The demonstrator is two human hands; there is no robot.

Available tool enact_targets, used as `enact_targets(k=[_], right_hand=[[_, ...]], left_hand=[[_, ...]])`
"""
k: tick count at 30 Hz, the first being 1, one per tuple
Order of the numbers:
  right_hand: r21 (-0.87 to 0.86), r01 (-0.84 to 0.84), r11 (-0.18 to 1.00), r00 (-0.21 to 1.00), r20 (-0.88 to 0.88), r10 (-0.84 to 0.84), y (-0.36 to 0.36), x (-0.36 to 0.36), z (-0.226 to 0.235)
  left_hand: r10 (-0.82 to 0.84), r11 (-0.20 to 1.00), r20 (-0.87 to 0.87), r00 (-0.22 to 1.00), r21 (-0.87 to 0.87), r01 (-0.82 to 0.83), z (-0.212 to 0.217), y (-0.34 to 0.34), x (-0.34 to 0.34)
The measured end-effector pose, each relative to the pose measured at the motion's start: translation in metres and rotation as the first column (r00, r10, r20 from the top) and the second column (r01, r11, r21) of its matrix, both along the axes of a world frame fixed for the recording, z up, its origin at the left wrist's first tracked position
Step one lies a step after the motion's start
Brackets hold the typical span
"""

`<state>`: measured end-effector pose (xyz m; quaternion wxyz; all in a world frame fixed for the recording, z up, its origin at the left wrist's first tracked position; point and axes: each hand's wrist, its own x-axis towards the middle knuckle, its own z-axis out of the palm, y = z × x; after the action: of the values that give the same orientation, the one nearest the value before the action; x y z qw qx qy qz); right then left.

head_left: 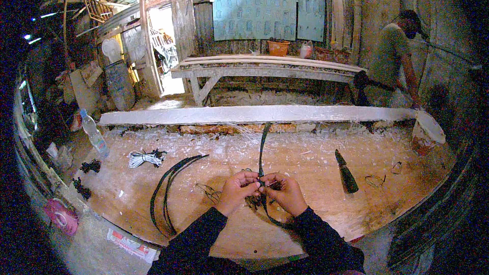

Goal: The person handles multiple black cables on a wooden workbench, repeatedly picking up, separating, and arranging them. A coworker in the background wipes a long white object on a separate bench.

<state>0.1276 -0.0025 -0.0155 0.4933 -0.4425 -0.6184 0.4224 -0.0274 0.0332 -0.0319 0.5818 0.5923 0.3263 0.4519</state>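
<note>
A long, narrow black strip [263,147] runs upright between my hands, its lower end curving toward my right sleeve. My left hand [238,191] is closed in a pinch at the strip's middle. Right beside it, my right hand [284,193] pinches the same strip, fingertips nearly touching the left ones. Any small part between the fingertips is hidden. Under the hands lie dark thin pieces [252,202], too covered to name. Several more black strips [165,188] curve on the wooden tabletop [305,168] to the left. Beyond them sits a white cord bundle [146,159] with black ends.
Small black bundles [90,166] and a clear bottle [94,133] are at left. A dark tapered tool [346,173] and thin wire loops [376,180] lie at right. Along the far edge runs a white beam [254,115], ending near a bucket [429,130]. A person [395,53] stands behind.
</note>
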Motion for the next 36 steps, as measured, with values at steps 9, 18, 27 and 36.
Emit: enact_targets(k=[9,18,27,36], right_hand=[[-0.027,-0.012,1.0,0.995,-0.102,0.009,0.0,-0.002,0.001],[0.249,0.107,0.963,0.957,0.236,-0.167,0.001,0.003,-0.003],[-0.099,-0.055,0.994,0.97,-0.241,0.03,0.009,0.011,-0.01],[-0.184,-0.1,0.978,0.932,-0.362,0.027,0.009,0.009,-0.011]], left_hand=[[-0.068,0.998,0.111,0.991,0.002,0.068,-0.006,0.004,0.0],[0.0,0.999,0.022,1.0,0.033,-0.001,-0.013,0.003,0.004],[0.045,0.997,0.138,0.989,-0.061,-0.037,-0.007,-0.001,0.003],[0.035,0.986,-0.016,0.999,0.164,-0.032,-0.001,-0.002,0.008]])
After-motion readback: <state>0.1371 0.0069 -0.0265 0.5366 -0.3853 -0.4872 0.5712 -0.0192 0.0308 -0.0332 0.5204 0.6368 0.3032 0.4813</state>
